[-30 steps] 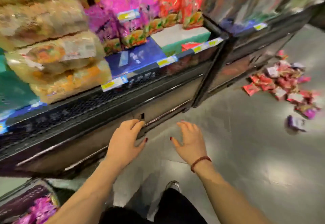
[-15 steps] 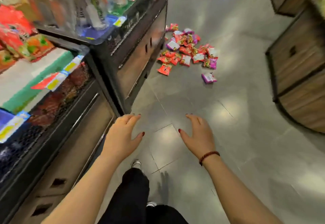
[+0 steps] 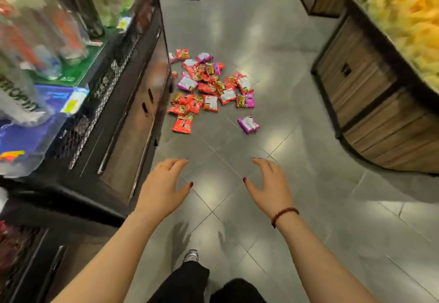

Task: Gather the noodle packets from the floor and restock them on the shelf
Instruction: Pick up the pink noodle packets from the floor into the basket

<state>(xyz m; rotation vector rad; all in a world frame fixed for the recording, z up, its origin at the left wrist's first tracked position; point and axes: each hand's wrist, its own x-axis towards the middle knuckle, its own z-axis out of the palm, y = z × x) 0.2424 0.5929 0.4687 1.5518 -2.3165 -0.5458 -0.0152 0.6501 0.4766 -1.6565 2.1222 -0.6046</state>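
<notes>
Ahead of both hands, well apart from them, the noodle packets [image 3: 209,86] lie in a loose heap on the glossy grey tiled floor [image 3: 297,150], close to the foot of the dark shelf [image 3: 133,112] on my left. They are flat, crinkled foil pillows, mostly red, a few purple. One purple packet [image 3: 248,125] lies apart, nearer my right hand [image 3: 268,186]. My left hand [image 3: 164,188] and my right hover palm-down over the floor, fingers spread and slightly bent, holding nothing. A beaded bracelet [image 3: 283,214] circles my right wrist. A slatted wooden crate [image 3: 370,103] stands at right.
</notes>
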